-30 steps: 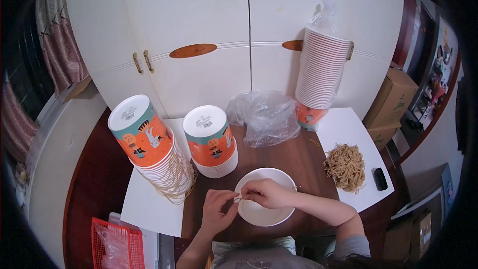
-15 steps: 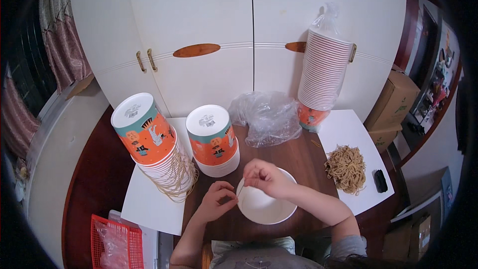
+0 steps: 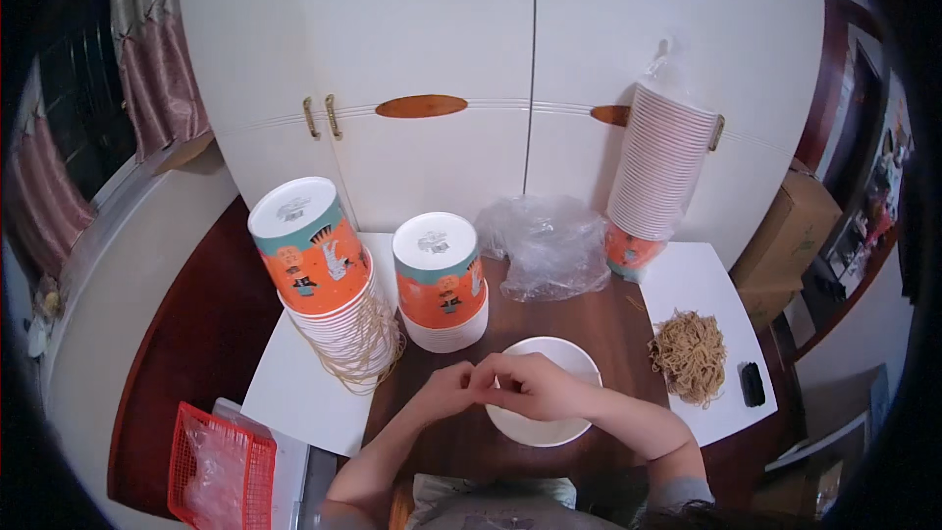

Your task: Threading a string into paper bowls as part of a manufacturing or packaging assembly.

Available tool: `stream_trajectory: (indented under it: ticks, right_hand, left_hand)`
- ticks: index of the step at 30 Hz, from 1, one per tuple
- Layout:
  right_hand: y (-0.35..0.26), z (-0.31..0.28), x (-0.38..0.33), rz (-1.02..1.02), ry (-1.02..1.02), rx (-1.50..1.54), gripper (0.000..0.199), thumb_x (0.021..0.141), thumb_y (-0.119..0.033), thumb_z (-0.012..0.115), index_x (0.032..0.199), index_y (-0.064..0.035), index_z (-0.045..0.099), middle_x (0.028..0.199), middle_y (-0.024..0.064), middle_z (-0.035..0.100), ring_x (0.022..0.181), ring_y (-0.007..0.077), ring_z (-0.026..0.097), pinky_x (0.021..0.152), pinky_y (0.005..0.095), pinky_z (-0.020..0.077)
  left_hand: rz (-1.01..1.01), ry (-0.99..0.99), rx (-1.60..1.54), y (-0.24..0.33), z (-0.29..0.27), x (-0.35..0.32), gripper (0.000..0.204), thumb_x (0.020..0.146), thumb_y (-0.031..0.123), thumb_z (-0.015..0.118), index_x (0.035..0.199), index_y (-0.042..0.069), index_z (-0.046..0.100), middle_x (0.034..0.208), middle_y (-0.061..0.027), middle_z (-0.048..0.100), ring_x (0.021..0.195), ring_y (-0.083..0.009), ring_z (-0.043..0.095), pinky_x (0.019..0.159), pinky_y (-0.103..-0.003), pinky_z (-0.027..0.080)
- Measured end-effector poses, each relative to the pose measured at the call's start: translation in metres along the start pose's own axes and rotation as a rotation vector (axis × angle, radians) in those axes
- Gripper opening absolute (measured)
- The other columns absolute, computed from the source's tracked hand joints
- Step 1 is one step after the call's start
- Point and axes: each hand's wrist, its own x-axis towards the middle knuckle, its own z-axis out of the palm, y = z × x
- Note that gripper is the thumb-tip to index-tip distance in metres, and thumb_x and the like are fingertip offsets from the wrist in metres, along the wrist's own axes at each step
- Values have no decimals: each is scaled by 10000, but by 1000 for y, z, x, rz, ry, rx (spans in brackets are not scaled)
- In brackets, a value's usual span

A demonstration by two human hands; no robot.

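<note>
Over the left rim of a white paper tub [image 3: 559, 429], my left hand [image 3: 446, 395] and my right hand [image 3: 538, 388] meet, fingertips pinched together. Whatever thin thing they pinch is hidden between the fingers now. My right wrist and hand cover part of the tub's opening, which faces up. Just beyond my left hand stands a short stack of upturned paper tubs [image 3: 437, 299] in orange and green. Left of it leans a taller stack of the same tubs [image 3: 319, 260], with loops of tan string [image 3: 368, 348] draped down its side.
A heap of tan string [image 3: 690, 358] lies on the white table leaf at right, beside a small black object [image 3: 752, 385]. Crumpled clear plastic [image 3: 549, 245] and a tall bagged tub stack [image 3: 667, 162] stand against the white cabinet [image 3: 432, 20]. A red basket [image 3: 257, 476] is at lower left.
My hands have come together from slightly apart; a thin strand showed between them before. The whole view has shifted a little, moving the scene rightward.
</note>
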Motion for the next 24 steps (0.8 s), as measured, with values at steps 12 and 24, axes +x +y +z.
stream_trajectory:
  ticks: [12,24]
  right_hand:
    - [-62,57,6,-691,-28,-744,277,666,-140,522,932,-61,525,940,74,537,720,161,562,539,265,446]
    - [-5,118,178,-628,360,-1121,148,698,-138,501,800,-41,548,983,154,532,788,207,515,683,316,388]
  left_hand:
    - [381,868,445,129,-111,-42,156,717,71,601,859,8,583,653,-108,589,524,-174,595,488,-272,456]
    - [523,1086,926,88,-296,13,106,771,60,494,859,0,503,767,-180,514,726,-313,543,627,-331,431]
